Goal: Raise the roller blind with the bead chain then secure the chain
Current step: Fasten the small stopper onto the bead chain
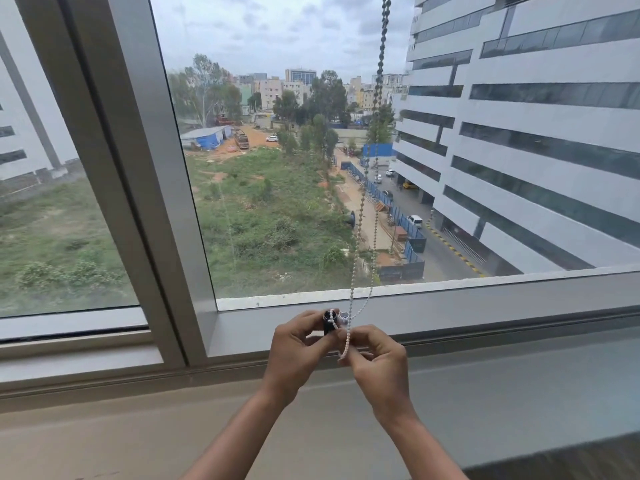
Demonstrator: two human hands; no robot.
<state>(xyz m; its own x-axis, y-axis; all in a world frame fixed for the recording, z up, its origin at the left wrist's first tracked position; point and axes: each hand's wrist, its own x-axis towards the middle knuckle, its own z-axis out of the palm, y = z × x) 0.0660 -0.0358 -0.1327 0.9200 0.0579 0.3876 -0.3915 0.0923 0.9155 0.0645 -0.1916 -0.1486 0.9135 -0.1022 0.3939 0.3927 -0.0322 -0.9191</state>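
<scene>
Head view shows both hands low at the window frame [450, 306], working the chain [375, 216] onto a small dark holder [328, 325]. The left hand [298, 344] is pinched shut on the holder, thumb and fingers around its body. The right hand [375, 358], just beside it, is closed on the bottom of the chain loop, which hangs a little below its fingertips. A short run of beads already lies across the top of the holder, above the left thumb; from there both strands climb out of the top of the view. No blind fabric shows over the glass, so the raising looks done and securing is the step in hand.

To do it well, the left hand should keep the holder steady against the frame while the right feeds the loop in under light tension (slack lets beads hop out of the slot). Seat the beads one after another, not bunched. Keep the two strands untwisted above the hands. Whether the holder is fixed to the frame cannot be told. Check with a gentle tug upward before letting go.
</scene>
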